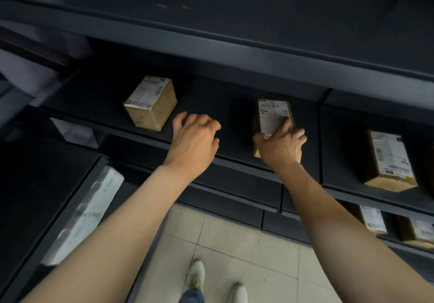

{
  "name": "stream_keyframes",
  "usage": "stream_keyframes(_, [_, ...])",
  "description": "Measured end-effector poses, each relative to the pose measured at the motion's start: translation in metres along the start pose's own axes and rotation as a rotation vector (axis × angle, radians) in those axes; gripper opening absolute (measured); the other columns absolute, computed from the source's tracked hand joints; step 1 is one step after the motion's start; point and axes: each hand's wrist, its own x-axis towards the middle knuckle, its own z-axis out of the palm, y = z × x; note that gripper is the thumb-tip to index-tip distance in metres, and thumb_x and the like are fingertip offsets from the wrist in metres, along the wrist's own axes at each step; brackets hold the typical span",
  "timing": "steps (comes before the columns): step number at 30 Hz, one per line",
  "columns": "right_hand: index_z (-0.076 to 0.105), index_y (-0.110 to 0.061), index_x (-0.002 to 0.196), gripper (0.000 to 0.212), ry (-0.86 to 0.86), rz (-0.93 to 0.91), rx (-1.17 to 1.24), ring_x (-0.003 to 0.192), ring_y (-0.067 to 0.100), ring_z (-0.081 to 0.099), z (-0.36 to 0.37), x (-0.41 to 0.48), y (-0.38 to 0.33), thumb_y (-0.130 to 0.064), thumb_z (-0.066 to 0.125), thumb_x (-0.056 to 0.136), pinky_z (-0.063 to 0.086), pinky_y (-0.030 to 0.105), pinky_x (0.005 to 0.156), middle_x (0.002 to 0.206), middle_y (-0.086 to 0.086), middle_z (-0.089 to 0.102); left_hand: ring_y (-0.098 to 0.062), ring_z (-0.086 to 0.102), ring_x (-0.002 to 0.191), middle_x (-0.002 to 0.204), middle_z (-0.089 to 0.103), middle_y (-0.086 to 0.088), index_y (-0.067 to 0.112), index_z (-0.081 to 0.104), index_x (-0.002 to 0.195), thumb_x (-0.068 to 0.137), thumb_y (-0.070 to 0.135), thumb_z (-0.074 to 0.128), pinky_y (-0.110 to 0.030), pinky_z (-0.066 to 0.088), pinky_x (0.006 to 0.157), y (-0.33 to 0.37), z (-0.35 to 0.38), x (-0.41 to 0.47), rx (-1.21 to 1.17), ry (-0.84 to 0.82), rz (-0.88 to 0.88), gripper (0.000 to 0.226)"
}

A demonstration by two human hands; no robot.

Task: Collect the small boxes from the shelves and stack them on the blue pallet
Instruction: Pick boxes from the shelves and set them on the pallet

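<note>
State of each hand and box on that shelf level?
left hand: empty, fingers loosely curled over the shelf
right hand: grips the middle box
middle box: held at front edge, label up
left box: on shelf, untouched
right box: on shelf, next bay, untouched

On the shelf, a left box is set at 10 o'clock and a middle box at 1 o'clock, the left hand between them. The middle box's near end is held by the right hand. A right box is set at 3 o'clock, a package at 8 o'clock.
</note>
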Motion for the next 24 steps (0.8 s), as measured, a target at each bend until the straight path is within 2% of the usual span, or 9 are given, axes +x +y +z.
stream_keyframes(7, [-0.002, -0.011, 0.149, 0.090, -0.063, -0.273, -0.012, 0.113, 0.042, 0.028, 0.015, -0.016, -0.072, -0.051, 0.048, 0.084, 0.037, 0.042, 0.090, 0.133, 0.031, 0.021, -0.027, 0.043, 0.117, 0.121, 0.054, -0.007, 0.013, 0.055, 0.119, 0.085, 0.030, 0.059, -0.044, 0.017, 0.105, -0.073, -0.002, -0.006, 0.076, 0.031, -0.295, 0.038])
stream_keyframes(12, [-0.003, -0.014, 0.149, 0.092, -0.069, -0.289, 0.010, 0.113, 0.041, 0.027, 0.033, -0.015, -0.116, -0.054, 0.048, 0.084, 0.038, 0.041, 0.089, 0.133, 0.029, 0.020, -0.030, 0.037, 0.122, 0.130, 0.044, -0.013, 0.010, 0.045, 0.127, 0.078, 0.035, 0.068, -0.048, 0.021, 0.106, -0.129, 0.012, 0.007, 0.072, 0.021, -0.439, 0.060])
stream_keyframes(16, [-0.003, -0.015, 0.149, 0.092, -0.055, -0.274, 0.020, 0.113, 0.040, 0.028, 0.049, -0.012, -0.141, -0.055, 0.050, 0.084, 0.038, 0.041, 0.091, 0.133, 0.027, 0.022, -0.033, 0.033, 0.124, 0.137, 0.033, -0.017, 0.009, 0.034, 0.135, 0.073, 0.046, 0.070, -0.048, 0.020, 0.106, -0.159, 0.029, 0.021, 0.040, -0.016, -0.515, 0.080])
stream_keyframes(21, [-0.002, -0.016, 0.149, 0.093, -0.038, -0.270, 0.049, 0.117, 0.041, 0.026, 0.062, -0.011, -0.159, -0.052, 0.053, 0.083, 0.038, 0.043, 0.093, 0.136, 0.028, 0.019, -0.039, 0.036, 0.118, 0.132, 0.033, -0.024, 0.009, 0.030, 0.134, 0.067, 0.056, 0.070, -0.049, 0.021, 0.104, -0.177, 0.046, 0.036, -0.023, -0.043, -0.615, 0.091])
stream_keyframes(24, [-0.003, -0.016, 0.149, 0.092, -0.032, -0.261, 0.051, 0.117, 0.041, 0.025, 0.066, -0.012, -0.163, -0.052, 0.053, 0.084, 0.037, 0.041, 0.094, 0.136, 0.027, 0.018, -0.041, 0.042, 0.111, 0.126, 0.038, -0.024, 0.008, 0.029, 0.133, 0.068, 0.054, 0.069, -0.049, 0.026, 0.099, -0.181, 0.050, 0.040, -0.082, -0.029, -0.665, 0.089])
